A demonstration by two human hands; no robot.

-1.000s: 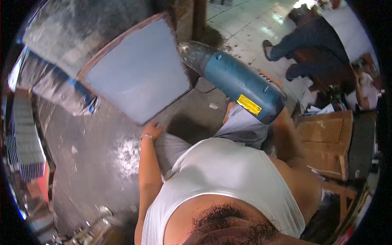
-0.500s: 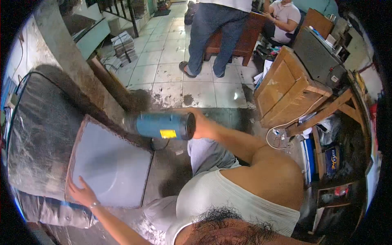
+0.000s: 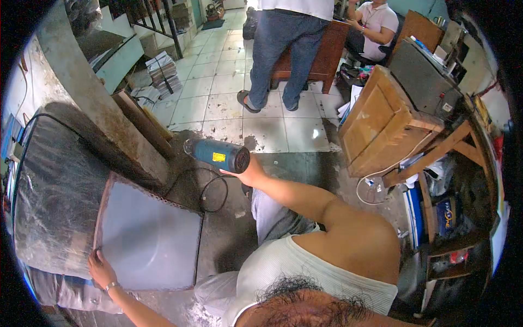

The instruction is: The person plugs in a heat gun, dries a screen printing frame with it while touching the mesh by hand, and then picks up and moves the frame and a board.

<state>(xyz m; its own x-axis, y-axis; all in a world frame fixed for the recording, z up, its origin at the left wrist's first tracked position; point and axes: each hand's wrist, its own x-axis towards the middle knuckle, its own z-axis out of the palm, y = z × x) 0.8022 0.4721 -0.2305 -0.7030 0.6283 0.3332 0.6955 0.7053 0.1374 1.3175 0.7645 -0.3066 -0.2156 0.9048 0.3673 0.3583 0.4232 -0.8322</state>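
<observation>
"While our right hand (image 3: 250,173) grips the blue tool (image 3: 210,150) beyond the gray panel (image 3: 152,234), our left hand (image 3: 102,271)?"

"Touching the panel's edge; we can't tell its grip. Looks like steadying; next move calls for minding the cord (image 3: 226,192)."

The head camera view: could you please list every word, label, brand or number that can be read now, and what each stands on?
"ONE": seems to be the lower word on the dark blue package; the word above is too unclear to read surely.
Yellow label on the blue power tool: print too small to read.
I can read no other text.
</observation>
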